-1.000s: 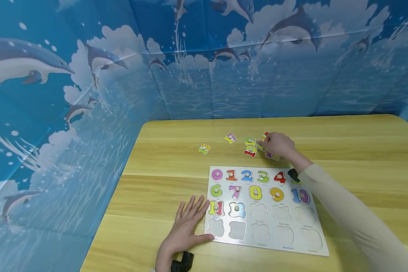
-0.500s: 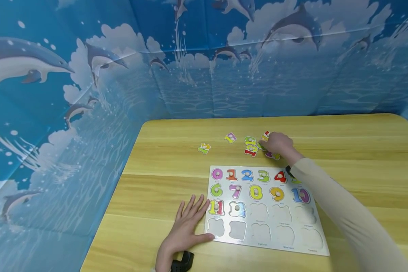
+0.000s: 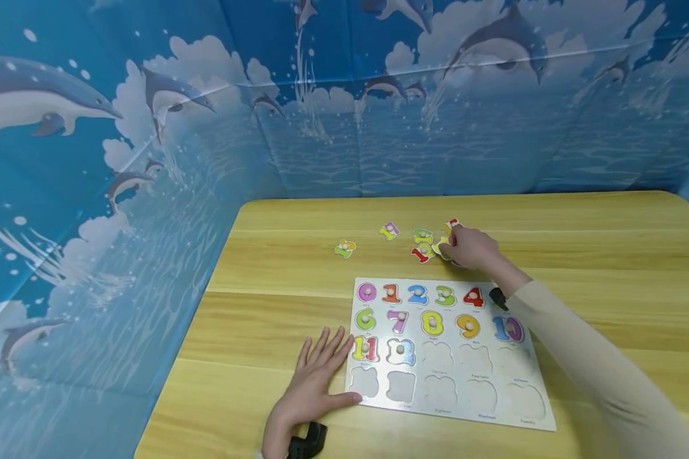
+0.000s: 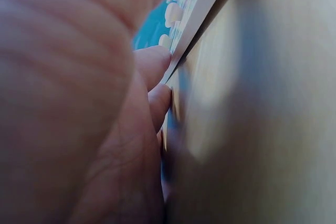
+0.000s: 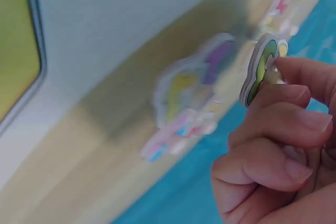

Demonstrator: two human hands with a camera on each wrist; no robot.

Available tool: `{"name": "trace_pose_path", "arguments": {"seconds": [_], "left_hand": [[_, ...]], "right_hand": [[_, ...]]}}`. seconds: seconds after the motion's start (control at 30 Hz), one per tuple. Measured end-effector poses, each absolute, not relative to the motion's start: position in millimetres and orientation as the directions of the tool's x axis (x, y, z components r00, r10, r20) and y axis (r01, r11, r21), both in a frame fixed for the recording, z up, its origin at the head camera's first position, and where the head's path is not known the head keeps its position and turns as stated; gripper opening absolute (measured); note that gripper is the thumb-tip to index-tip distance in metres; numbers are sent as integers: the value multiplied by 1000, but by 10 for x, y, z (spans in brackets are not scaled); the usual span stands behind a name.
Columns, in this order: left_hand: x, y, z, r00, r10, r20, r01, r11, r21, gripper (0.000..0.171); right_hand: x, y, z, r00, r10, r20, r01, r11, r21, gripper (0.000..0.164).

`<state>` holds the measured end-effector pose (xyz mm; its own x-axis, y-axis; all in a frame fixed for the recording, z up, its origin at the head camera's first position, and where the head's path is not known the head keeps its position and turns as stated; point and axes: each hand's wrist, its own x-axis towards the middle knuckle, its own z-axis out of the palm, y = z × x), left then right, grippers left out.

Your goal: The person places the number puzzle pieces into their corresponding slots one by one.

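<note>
My right hand point(image 3: 472, 247) is over the cluster of number pieces behind the board. Thumb and forefinger pinch a green-and-yellow number puzzle piece point(image 5: 261, 66) by its knob, and in the right wrist view it is tilted on edge, with the other fingers curled below. A purple-and-yellow piece point(image 5: 191, 80) lies close by in that view. My left hand point(image 3: 312, 389) rests with fingers spread at the left edge of the white number puzzle board point(image 3: 471, 408). In the left wrist view, fingertips point(image 4: 157, 59) are right at the board's edge.
Pieces 0 to 12 fill the board's upper rows; several recesses below are bare. Behind it lie a red-and-yellow 18 point(image 3: 422, 254), a green-and-yellow piece point(image 3: 422, 236), a purple-and-yellow piece point(image 3: 389, 231) and a green-and-orange piece point(image 3: 345, 248). A dolphin-print curtain point(image 3: 321, 146) hangs behind the table.
My right hand now has the green-and-yellow piece pinched and tilted; it has shifted slightly, covering the purple-and-yellow piece near it. The left hand stays in place.
</note>
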<state>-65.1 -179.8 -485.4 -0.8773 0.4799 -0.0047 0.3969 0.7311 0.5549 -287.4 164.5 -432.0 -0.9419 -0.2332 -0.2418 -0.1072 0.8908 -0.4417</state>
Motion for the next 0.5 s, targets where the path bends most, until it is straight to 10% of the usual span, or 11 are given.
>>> {"name": "trace_pose_path", "arguments": {"seconds": [0.5], "left_hand": [[-664, -1786, -4858, -876, 481, -14, 395, 735, 551, 92]], "right_hand": [[-2036, 1521, -4108, -714, -647, -268, -426, 705, -568, 24]]}}
